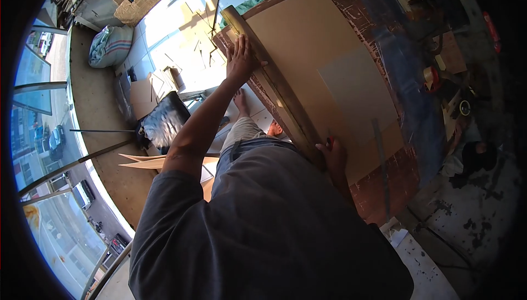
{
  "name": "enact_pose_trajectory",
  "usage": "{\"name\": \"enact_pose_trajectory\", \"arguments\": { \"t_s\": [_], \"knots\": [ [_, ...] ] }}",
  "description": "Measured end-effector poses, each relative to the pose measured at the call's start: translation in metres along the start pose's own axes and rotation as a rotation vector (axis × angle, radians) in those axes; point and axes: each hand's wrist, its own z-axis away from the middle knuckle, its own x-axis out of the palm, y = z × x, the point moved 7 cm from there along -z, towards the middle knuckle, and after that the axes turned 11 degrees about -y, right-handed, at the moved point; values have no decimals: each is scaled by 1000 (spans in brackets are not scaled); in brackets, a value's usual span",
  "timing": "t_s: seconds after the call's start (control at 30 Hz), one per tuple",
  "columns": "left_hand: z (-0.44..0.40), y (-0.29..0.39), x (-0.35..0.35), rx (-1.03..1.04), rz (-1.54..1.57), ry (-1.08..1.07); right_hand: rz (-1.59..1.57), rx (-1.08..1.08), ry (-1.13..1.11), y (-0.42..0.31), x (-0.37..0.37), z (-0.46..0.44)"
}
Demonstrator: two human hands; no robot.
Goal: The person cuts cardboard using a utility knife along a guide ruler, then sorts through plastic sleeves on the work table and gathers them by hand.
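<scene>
A long, worn wooden bar (280,99) lies along the near edge of a brown board (302,31) on a reddish-brown table (379,193). My left hand (240,58) rests on the bar near its upper end, fingers laid over it and thumb out to the side. By the bar's lower end, my right hand (334,154) is closed round a small red object (330,142), mostly hidden by the fingers. A greyish rectangular sheet (357,88) lies on the board, and a thin metal strip (380,163) crosses the board's lower right part.
Scraps and thin strips (200,42) litter the tiled floor beyond the table. A stuffed sack (111,46) stands at upper left, near window panes (41,102). A tape roll (431,79) and tools are at right. My bare foot (240,99) shows below the table edge.
</scene>
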Motion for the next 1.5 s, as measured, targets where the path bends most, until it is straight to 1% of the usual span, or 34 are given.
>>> {"name": "enact_pose_trajectory", "arguments": {
  "t_s": [0.03,0.13,0.17,0.2,0.27,0.3,0.43,0.53,0.63,0.7,0.73,0.77,0.8,0.83,0.87,0.93,1.0,1.07,1.17,1.2,1.23,1.27,1.33,1.43,1.5],
  "knots": [
    [1,3,4,-45,-26,-23,-1,17,3,2,-1,2],
    [11,15,21,-65,6,-18,1,-2,2,-1,-2,1],
    [17,21,28,-26,32,-6,6,-4,2,-1,-1,1],
    [28,32,18,-21,32,-8,12,-7,0,0,0,1],
    [51,61,-3,-8,70,-201,10,0,9,0,0,3],
    [52,63,2,-7,92,-254,9,-1,18,-1,0,4],
    [50,65,3,-19,102,-254,-2,-3,10,-5,-2,6],
    [49,68,-2,-40,123,-290,-20,-35,1,-8,-4,3],
    [49,71,-1,-44,69,-371,-26,-54,-39,-18,-10,-4],
    [49,66,5,-28,93,-330,-65,-192,39,-38,-20,-20],
    [48,68,2,2,106,-287,-53,-196,35,-57,-28,-27],
    [47,68,2,-5,118,-282,-142,-153,-81,-73,-29,-39],
    [47,69,-2,-49,107,-329,-229,-110,-197,-89,-26,-52],
    [48,69,-3,-93,98,-375,-212,-179,-204,-108,-27,-68],
    [48,69,-3,-101,113,-369,-195,-247,-213,-129,-26,-84],
    [48,68,-2,-103,121,-379,-159,-316,-235,-180,-28,-110],
    [46,65,2,-104,141,-357,20,-283,-261,-224,-22,-142],
    [47,64,7,-111,162,-341,217,-462,-149,-257,-5,-186],
    [47,66,7,-102,113,-330,301,-467,-165,-322,9,-218],
    [48,65,7,-116,122,-332,316,-521,-151,-341,14,-227],
    [48,66,6,-114,125,-335,329,-575,-136,-356,19,-237],
    [47,66,6,-111,125,-336,334,-580,-144,-367,26,-248],
    [47,66,5,-117,96,-329,411,-608,-80,-385,37,-267],
    [47,66,3,-125,172,-338,434,-670,-90,-402,48,-280],
    [48,66,2,-130,174,-346,454,-653,-104,-405,52,-283]
  ]
}}
